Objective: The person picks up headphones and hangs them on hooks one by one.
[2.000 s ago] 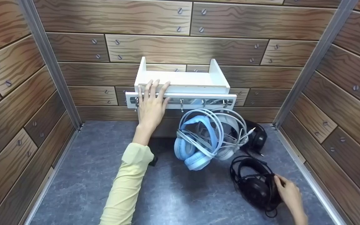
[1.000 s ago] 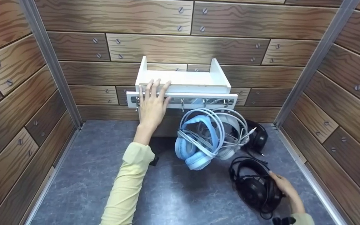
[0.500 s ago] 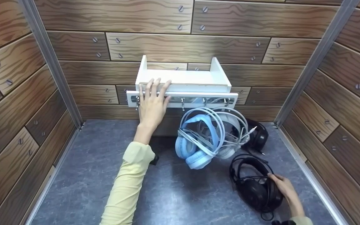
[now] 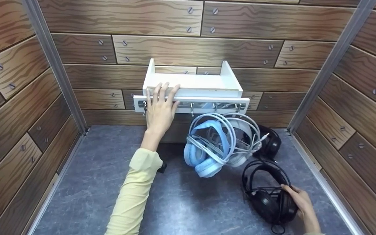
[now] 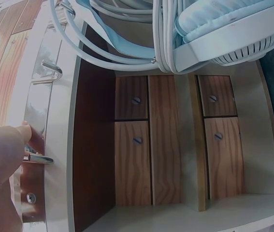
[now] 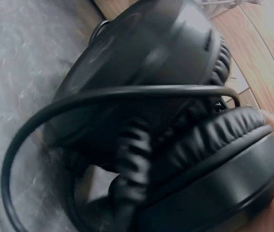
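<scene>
My left hand (image 4: 160,112) rests flat on the left end of the white hook rack (image 4: 181,109), its straight fingers reaching over the top edge. In the left wrist view a metal hook (image 5: 39,158) shows beside that hand. Light blue headphones (image 4: 206,168) with a bundled cable hang from the rack, and grey-white headphones (image 4: 237,160) hang to their right. At the lower right my right hand (image 4: 303,203) holds black headphones (image 4: 263,204) by the right ear cup. Both padded cups of the black headphones (image 6: 214,179) fill the right wrist view, with a cable looping across them.
A second black pair of headphones (image 4: 270,143) is at the back right, partly behind the grey-white pair. The rack belongs to a white shelf (image 4: 188,81) against the wood-patterned back wall (image 4: 194,50). Similar side walls enclose the dark grey tabletop (image 4: 103,189).
My right hand and the black headphones have shifted slightly, and the headband now stands more upright. My left hand stays on the rack.
</scene>
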Tool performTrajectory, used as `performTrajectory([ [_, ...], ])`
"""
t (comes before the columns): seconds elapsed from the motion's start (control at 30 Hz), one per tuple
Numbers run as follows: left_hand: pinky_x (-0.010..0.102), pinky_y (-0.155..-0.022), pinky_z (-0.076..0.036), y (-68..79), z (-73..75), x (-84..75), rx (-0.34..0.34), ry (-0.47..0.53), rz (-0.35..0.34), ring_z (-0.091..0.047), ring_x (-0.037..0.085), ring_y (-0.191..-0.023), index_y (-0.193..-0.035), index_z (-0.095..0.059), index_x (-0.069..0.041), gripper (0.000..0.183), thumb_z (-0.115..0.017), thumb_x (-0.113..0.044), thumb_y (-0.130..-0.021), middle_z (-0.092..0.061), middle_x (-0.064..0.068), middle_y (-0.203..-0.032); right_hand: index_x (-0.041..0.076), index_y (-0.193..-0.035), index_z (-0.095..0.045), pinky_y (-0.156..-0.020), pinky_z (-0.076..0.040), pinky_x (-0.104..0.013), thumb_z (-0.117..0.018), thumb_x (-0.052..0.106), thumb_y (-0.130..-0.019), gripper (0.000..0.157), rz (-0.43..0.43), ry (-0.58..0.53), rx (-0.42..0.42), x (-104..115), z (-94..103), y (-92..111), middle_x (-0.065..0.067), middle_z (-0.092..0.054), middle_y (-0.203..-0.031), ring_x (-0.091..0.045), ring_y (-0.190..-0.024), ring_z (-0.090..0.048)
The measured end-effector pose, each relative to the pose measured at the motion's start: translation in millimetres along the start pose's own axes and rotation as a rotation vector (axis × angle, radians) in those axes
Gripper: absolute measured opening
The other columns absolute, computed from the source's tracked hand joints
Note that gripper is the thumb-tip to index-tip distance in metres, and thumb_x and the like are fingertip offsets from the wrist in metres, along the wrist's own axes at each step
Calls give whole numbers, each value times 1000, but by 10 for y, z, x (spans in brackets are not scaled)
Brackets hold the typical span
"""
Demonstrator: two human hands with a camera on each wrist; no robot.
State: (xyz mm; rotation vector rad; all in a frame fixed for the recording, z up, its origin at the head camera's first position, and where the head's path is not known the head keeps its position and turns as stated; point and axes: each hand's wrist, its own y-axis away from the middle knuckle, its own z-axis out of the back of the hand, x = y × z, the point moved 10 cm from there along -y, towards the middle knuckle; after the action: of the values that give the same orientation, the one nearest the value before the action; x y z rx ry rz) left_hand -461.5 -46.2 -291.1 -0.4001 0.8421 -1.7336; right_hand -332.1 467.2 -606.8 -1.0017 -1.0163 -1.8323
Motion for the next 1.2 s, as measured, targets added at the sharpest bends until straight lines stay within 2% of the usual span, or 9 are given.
performTrajectory([
  [0.1,49,-113,4,0,-5,-1,1,-5,1,-13,21,-139,-140,-30,-41,49,-44,-44,-93,-28,-2,-145,-6,-137,-35,-66,-50,-15,-65,41,-82,79,-15,-77,-4,11,9,34,9,-63,-84,1,-72,-57],
  [0.2,49,-113,4,1,-6,-1,-1,-4,1,-13,21,-139,-140,-30,-41,49,-45,-44,-93,-28,-2,-146,-4,-138,-33,-68,-48,-14,-66,44,-81,81,-10,-85,-5,46,13,70,17,-61,-79,3,-73,-57],
  [0.37,50,-113,3,4,13,-2,-16,6,-5,-14,22,-139,-140,-31,-40,49,-45,-43,-93,-29,-1,-145,-2,-138,-27,-72,-46,-10,-57,51,-84,80,28,-154,2,127,-4,127,19,-60,-83,4,-79,-60],
  [0.53,50,-113,2,9,14,-15,-20,16,-12,-14,22,-139,-140,-31,-39,48,-44,-43,-94,-29,-1,-145,5,-125,-32,-77,-50,-15,-44,53,-89,62,78,-266,26,169,-18,167,16,-65,-90,-9,-86,-67],
  [0.77,49,-113,3,6,11,-2,-11,2,-2,-13,21,-139,-140,-30,-40,48,-43,-44,-94,-28,-2,-145,0,-122,-43,-72,-51,-14,-43,49,-92,58,186,-157,-52,195,55,183,10,-70,-89,-10,-75,-69],
  [0.87,49,-113,3,8,15,-4,-13,6,-2,-13,22,-139,-140,-31,-40,48,-44,-44,-94,-29,-1,-145,-3,-119,-49,-72,-54,-20,-43,41,-95,50,236,-210,-31,207,18,193,3,-72,-91,-18,-76,-69],
  [1.0,50,-113,3,3,18,-15,-22,14,-9,-15,22,-139,-140,-32,-39,48,-45,-43,-93,-30,-1,-145,-5,-118,-48,-69,-55,-25,-41,36,-96,47,283,-233,-26,229,-13,226,4,-72,-85,-23,-73,-69],
  [1.1,50,-113,2,-3,18,-21,-26,10,-11,-15,22,-139,-140,-32,-40,49,-46,-43,-93,-30,-1,-144,-3,-119,-48,-68,-55,-24,-39,37,-97,47,311,-172,-56,265,-2,271,8,-71,-83,-22,-73,-69],
  [1.2,50,-113,2,-3,19,-23,-29,10,-11,-15,22,-139,-140,-32,-40,49,-46,-43,-93,-31,-1,-144,2,-117,-49,-69,-55,-23,-36,38,-97,43,328,-119,-70,302,4,326,5,-71,-83,-22,-73,-69],
])
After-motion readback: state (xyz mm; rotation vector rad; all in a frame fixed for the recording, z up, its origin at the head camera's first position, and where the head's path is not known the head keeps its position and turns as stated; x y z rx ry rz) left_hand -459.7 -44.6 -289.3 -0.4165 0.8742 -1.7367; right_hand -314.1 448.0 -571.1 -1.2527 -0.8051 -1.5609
